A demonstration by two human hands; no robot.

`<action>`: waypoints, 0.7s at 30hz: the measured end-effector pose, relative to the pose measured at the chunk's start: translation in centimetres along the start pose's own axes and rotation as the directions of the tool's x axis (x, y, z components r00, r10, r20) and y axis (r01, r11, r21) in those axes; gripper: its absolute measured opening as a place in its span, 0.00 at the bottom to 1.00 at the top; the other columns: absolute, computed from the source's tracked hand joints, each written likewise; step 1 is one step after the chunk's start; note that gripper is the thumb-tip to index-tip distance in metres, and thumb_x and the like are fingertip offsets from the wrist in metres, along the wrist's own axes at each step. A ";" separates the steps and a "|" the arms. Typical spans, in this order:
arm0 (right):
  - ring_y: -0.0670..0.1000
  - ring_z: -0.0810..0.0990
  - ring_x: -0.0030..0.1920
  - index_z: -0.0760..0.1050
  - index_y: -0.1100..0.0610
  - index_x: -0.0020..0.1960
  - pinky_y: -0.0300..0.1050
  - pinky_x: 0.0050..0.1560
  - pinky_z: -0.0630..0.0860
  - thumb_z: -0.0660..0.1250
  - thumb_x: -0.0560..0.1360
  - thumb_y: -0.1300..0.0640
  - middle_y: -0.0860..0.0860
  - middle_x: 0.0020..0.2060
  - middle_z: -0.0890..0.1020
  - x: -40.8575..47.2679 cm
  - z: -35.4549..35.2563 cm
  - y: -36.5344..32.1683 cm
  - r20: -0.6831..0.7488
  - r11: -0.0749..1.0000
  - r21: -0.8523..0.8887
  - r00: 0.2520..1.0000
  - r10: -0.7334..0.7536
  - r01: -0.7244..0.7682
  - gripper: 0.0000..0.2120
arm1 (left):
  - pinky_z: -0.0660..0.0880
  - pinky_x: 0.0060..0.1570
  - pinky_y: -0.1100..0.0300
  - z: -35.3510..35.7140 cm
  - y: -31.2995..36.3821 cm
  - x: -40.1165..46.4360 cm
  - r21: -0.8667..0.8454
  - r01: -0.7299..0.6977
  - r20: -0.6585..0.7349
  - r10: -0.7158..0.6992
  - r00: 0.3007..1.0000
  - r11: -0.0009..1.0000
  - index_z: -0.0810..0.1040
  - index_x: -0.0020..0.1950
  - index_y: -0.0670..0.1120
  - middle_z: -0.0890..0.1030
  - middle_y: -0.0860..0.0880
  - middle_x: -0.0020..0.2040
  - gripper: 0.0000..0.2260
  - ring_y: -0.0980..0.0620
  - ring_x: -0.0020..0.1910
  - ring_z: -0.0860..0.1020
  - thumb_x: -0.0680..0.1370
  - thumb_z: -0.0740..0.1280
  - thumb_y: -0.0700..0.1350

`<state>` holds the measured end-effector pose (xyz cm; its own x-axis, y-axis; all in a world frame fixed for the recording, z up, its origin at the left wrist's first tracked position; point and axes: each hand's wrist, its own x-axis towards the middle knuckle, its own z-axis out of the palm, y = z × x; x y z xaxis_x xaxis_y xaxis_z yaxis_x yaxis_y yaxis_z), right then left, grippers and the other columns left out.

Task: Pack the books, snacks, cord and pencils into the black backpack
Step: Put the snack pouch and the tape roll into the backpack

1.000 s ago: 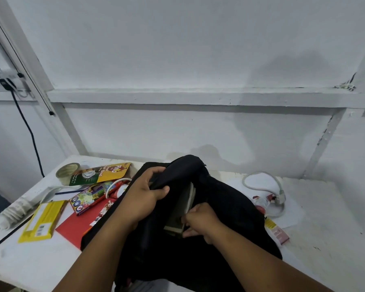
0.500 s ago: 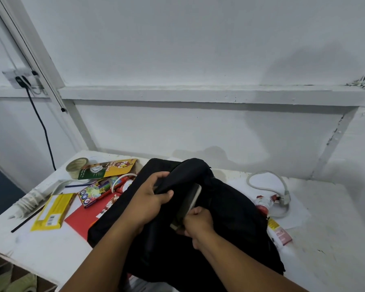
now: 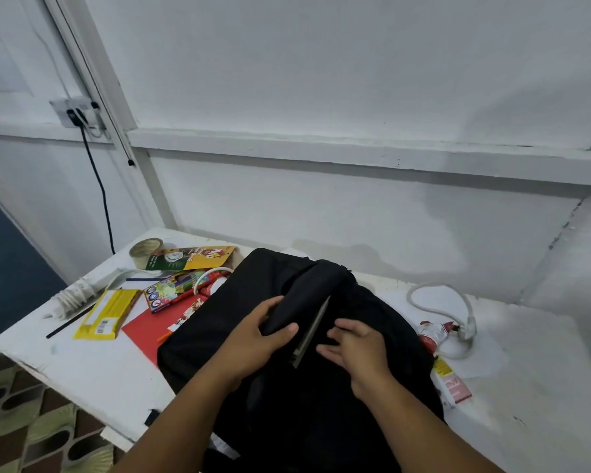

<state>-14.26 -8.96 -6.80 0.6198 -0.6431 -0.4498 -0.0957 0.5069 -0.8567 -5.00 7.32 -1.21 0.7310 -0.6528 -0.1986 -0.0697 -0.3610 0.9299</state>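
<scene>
Entry: your left hand (image 3: 253,339) grips the black backpack (image 3: 226,322) flap on the table (image 3: 82,363), right hand (image 3: 355,343) loosely open; book (image 3: 313,327) has sunk deeper, nearly packed.

White table (image 3: 82,361) bears black backpack (image 3: 219,322), snacks (image 3: 108,312), cord (image 3: 440,302)

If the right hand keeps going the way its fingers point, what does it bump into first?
Probably the book poking out of the black backpack. The right hand points left toward it, fingertips almost touching, though depth is hard to judge.
</scene>
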 end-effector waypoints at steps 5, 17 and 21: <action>0.51 0.83 0.36 0.78 0.53 0.49 0.44 0.36 0.80 0.64 0.78 0.66 0.56 0.45 0.83 -2.0 0.1 -2.4 -0.108 0.907 -0.123 0.903 -0.416 0.403 0.10 | 0.74 0.67 0.54 -0.1 -1.4 -0.7 0.021 0.003 0.053 -0.004 0.999 1.000 0.72 0.70 0.64 0.79 0.59 0.65 0.28 0.60 0.63 0.78 0.72 0.74 0.62; 0.45 0.79 0.47 0.79 0.51 0.50 0.32 0.47 0.74 0.69 0.73 0.68 0.42 0.47 0.80 -3.0 10.5 -2.7 0.297 0.473 -0.370 0.584 -0.755 0.800 0.13 | 0.78 0.47 0.63 -11.1 -4.3 3.1 -0.058 -0.134 -0.365 0.104 0.925 0.989 0.82 0.55 0.55 0.85 0.56 0.50 0.07 0.58 0.51 0.82 0.80 0.70 0.45; 0.41 0.70 0.65 0.74 0.46 0.62 0.43 0.69 0.66 0.68 0.76 0.53 0.40 0.62 0.73 0.3 16.0 -0.6 0.463 0.231 -0.684 0.656 -0.596 0.692 0.16 | 0.74 0.53 0.61 -18.3 -8.3 6.8 0.259 -0.106 -0.420 0.211 0.882 0.960 0.80 0.54 0.54 0.82 0.59 0.52 0.08 0.62 0.51 0.79 0.76 0.73 0.45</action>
<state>-1.61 -0.26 -2.36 0.8244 -0.4580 0.3324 -0.1256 -0.7208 -0.6817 12.94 18.04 -4.63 0.9156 -0.3725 0.1511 -0.3207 -0.4500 0.8335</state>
